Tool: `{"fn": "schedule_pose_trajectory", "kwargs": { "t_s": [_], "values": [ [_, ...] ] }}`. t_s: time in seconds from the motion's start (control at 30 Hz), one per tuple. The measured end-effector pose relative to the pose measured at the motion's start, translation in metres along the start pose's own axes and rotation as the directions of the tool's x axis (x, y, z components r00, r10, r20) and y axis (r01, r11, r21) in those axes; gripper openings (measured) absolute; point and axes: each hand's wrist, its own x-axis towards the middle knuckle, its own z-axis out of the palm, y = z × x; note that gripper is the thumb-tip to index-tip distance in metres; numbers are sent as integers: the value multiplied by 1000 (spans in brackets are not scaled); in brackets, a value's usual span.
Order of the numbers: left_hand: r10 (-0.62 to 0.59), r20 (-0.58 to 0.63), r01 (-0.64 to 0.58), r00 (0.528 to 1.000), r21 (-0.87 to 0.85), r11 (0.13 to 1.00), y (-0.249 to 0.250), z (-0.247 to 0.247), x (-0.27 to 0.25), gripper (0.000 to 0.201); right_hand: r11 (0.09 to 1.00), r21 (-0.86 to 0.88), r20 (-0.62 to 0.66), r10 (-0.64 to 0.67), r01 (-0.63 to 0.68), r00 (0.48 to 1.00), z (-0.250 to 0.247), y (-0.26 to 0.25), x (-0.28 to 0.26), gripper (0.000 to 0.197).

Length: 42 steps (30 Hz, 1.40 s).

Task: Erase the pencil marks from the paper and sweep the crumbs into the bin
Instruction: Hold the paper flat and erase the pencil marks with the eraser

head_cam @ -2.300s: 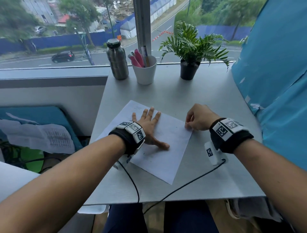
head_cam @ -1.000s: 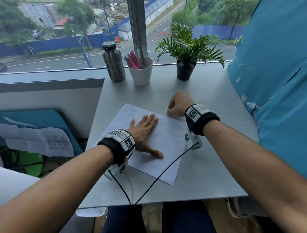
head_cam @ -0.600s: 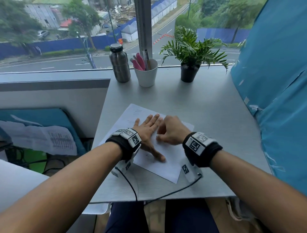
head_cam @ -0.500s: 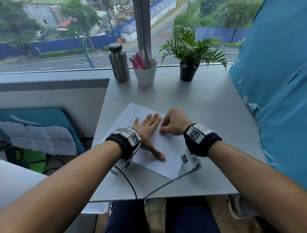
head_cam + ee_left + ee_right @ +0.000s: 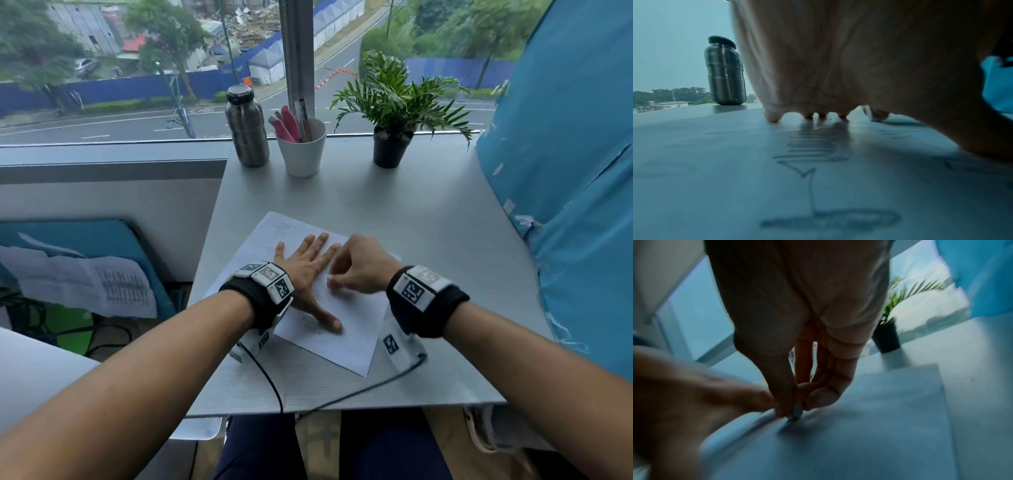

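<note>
A white sheet of paper (image 5: 346,337) lies askew on the grey table (image 5: 428,222). My left hand (image 5: 306,269) lies flat on it, fingers spread and thumb out. Just right of it, my right hand (image 5: 339,279) pinches a small eraser (image 5: 796,412) between thumb and fingers, its tip on the paper (image 5: 879,418). The motion blurs the right wrist view. Dark pencil marks (image 5: 812,151) run under my left palm (image 5: 838,65). Tiny dark crumbs (image 5: 310,322) dot the sheet near my left thumb. No bin shows in any view.
At the table's far edge stand a steel bottle (image 5: 246,130), a white cup of pens (image 5: 301,150) and a potted plant (image 5: 392,147). A blue covering (image 5: 565,171) walls the right side. Two wrist cables (image 5: 359,394) trail over the near edge.
My right hand has come from the paper's right edge to beside my left hand, shifting back and forth over the sheet. My left hand stays flat on the paper.
</note>
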Motion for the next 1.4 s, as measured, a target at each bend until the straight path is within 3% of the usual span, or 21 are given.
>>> {"fn": "schedule_pose_trajectory", "kwargs": {
  "t_s": [0.07,0.13,0.27,0.4,0.5,0.57,0.67,0.8,0.93,1.07,1.2,1.3,1.4],
  "values": [
    [-4,10,4,1000,-5,1000,2,-1,-1,153,998,30,-20,57,-57,998,-6,8,3,11],
    [-15,8,15,1000,-5,1000,4,-2,-1,153,987,92,-126,143,-132,982,-15,16,8,14],
    [-33,18,33,999,-2,999,4,-3,-1,154,1000,16,-34,7,-7,999,0,7,1,11],
    [-38,17,38,999,-6,999,6,-2,-1,154,989,90,-153,126,-113,980,-12,19,5,12],
    [-41,28,41,999,-1,999,5,-2,-2,154,999,48,-52,12,-10,999,0,8,-3,8],
    [-42,17,42,999,5,999,5,-1,-1,154,999,48,-33,21,-20,999,-3,9,-3,10],
    [-70,2,70,998,-3,998,7,0,0,153,991,94,-155,110,-96,982,-11,16,4,14],
    [-96,-6,96,995,-20,995,8,1,0,153,998,57,-22,-23,24,1000,3,0,-7,10],
    [-103,2,103,995,-28,994,9,0,-2,153,990,108,-164,112,-95,980,-12,9,6,13],
    [-102,1,102,995,-25,994,9,-1,-3,157,997,39,-2,-63,63,998,5,-10,-6,8],
    [-103,-22,102,994,-39,994,9,1,-5,161,997,48,-150,68,-62,986,-10,3,12,10],
    [-100,-23,98,995,-42,994,9,0,-6,162,996,14,-33,-82,83,996,6,-13,-1,9],
    [-101,-22,100,995,-43,994,10,0,-5,163,999,36,-90,35,-31,995,-7,-2,10,10]
  ]
}}
